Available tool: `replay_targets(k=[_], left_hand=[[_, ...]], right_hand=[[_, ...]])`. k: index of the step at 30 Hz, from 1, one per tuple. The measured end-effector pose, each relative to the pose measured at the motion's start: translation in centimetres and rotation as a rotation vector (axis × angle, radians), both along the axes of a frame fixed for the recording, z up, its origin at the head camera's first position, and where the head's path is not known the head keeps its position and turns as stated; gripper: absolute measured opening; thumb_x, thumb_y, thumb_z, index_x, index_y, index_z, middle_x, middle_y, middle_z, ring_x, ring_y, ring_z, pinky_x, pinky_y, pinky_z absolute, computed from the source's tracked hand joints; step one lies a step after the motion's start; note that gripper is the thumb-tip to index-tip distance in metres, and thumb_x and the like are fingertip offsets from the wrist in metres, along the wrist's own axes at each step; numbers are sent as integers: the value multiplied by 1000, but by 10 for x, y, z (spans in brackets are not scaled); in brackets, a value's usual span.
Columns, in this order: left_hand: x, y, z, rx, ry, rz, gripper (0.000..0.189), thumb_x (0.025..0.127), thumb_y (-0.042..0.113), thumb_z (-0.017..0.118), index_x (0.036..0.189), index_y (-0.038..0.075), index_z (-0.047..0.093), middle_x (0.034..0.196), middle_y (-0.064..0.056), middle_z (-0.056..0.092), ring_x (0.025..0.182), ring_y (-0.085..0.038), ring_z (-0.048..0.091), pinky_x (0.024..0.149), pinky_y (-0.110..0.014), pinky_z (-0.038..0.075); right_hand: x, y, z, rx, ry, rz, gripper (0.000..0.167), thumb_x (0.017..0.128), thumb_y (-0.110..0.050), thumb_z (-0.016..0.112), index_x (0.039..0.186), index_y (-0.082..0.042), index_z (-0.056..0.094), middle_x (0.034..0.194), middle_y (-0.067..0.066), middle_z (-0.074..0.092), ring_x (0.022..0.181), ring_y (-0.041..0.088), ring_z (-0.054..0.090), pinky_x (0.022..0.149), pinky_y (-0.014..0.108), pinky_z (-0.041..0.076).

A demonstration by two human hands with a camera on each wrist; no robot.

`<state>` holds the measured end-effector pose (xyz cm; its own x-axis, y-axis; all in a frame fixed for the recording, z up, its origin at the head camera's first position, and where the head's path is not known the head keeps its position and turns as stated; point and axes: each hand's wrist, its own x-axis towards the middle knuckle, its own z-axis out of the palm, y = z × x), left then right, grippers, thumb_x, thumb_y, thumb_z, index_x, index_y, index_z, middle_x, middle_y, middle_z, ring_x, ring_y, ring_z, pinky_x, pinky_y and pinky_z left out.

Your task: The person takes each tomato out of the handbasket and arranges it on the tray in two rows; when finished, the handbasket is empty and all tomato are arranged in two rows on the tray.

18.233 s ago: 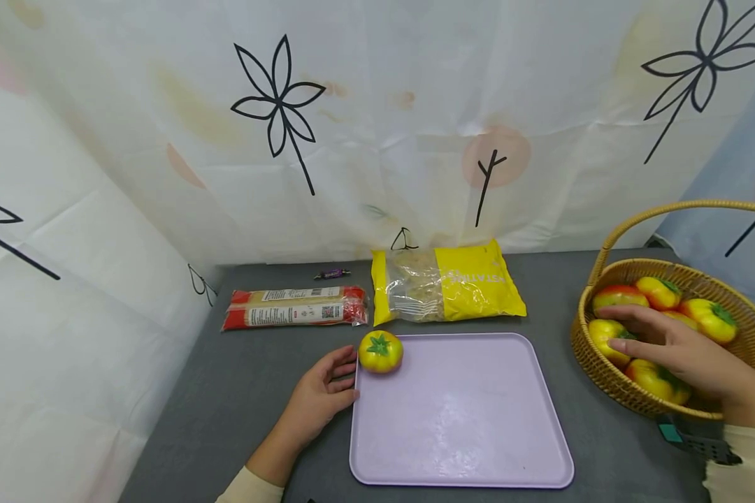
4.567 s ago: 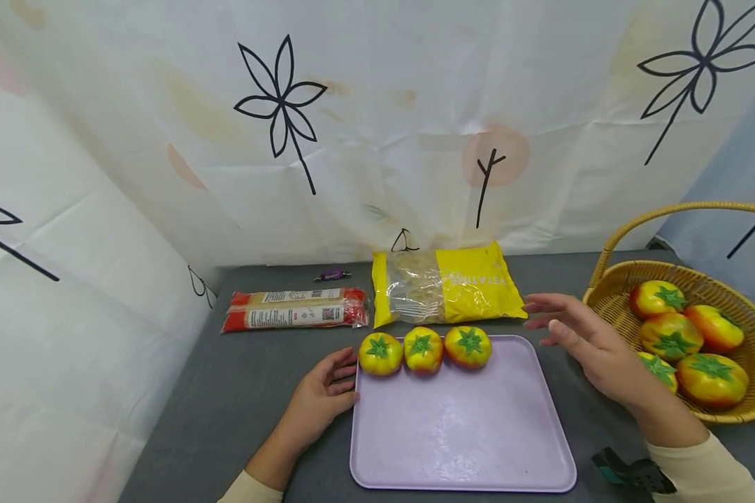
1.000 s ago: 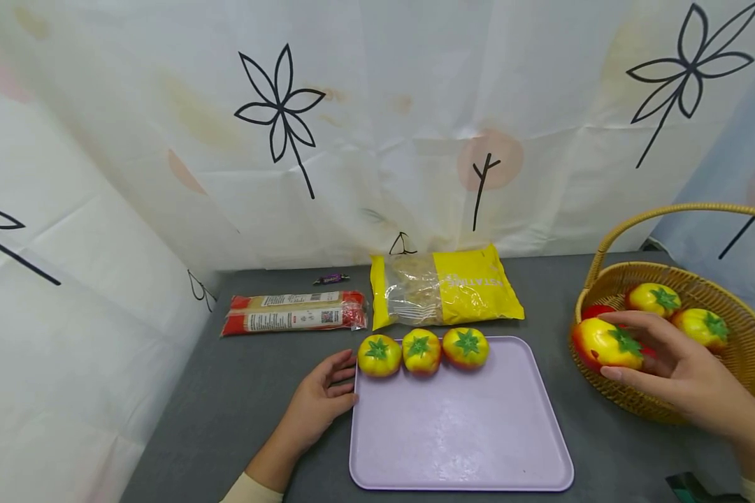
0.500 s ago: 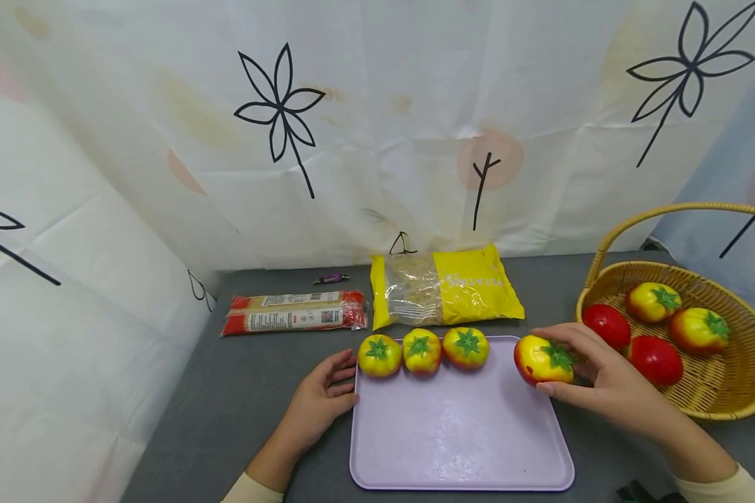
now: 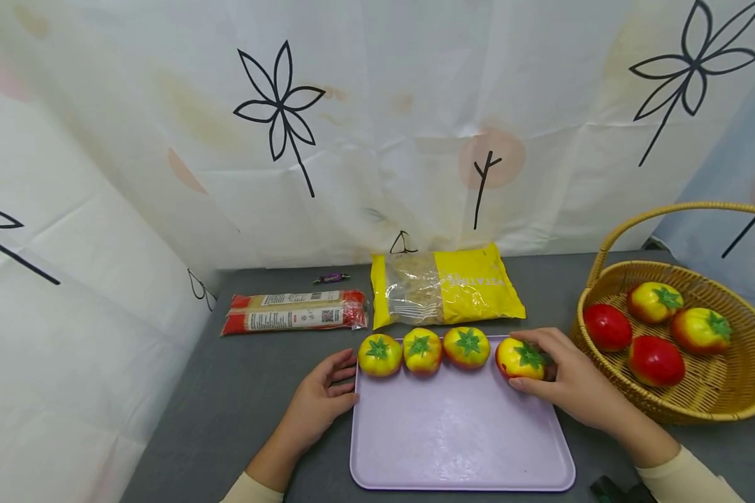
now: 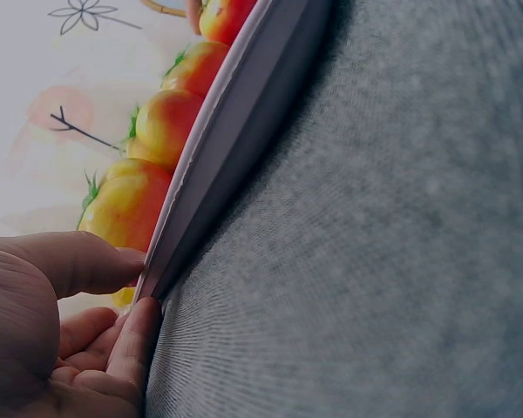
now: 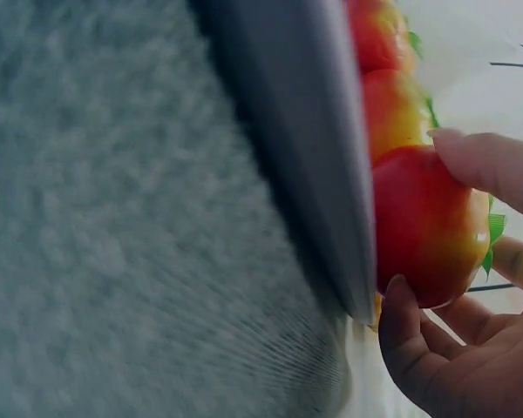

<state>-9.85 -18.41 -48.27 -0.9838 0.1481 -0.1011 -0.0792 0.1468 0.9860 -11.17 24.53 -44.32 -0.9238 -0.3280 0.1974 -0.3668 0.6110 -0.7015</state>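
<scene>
My right hand [image 5: 569, 377] grips a yellow-and-red tomato [image 5: 519, 359] with a green star-shaped leaf top, at the far right corner of the lilac tray [image 5: 462, 433]. In the right wrist view, thumb and fingers curl round this tomato [image 7: 431, 231], close by the tray's rim. To its left, three similar tomatoes [image 5: 468, 348] stand in a row along the tray's back edge. My left hand [image 5: 321, 395] rests against the tray's left edge, fingers loosely bent. Up close in the left wrist view, fingertips of the left hand [image 6: 78, 322] touch the tray's rim [image 6: 205, 148].
A wicker basket [image 5: 745, 398] with a tall handle stands at the right, holding several tomatoes [image 5: 656, 361]. Behind the tray lie a yellow bag [image 5: 478, 283], a red-and-clear packet of noodles [image 5: 296, 311] and a small purple wrapped item [image 5: 331, 278]. A patterned cloth [image 5: 377, 140] hangs behind.
My right hand has carried a tomato leftward from the basket to the tray's far right corner. Earlier, two more tomatoes joined the row. The left hand has stayed at the tray's edge.
</scene>
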Motion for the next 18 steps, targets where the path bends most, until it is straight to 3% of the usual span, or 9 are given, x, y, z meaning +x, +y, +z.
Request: replay_targets(k=[7, 18], left_hand=[[0, 0, 0, 1, 7, -3, 75, 92, -7, 81, 159, -5, 48, 155, -23, 54, 137, -38, 58, 102, -34, 57], [0, 0, 0, -5, 9, -2, 74, 91, -7, 80, 158, -5, 48, 154, -22, 55, 137, -38, 58, 102, -34, 57]], right_hand=[[-7, -6, -2, 29, 24, -29, 65, 89, -25, 94, 144, -6, 65, 133, 14, 59, 111, 30, 59, 87, 31, 54], [-14, -10, -3, 25, 40, -42, 66, 90, -22, 93, 145, -3, 63, 137, 20, 58, 116, 36, 59, 87, 35, 51]])
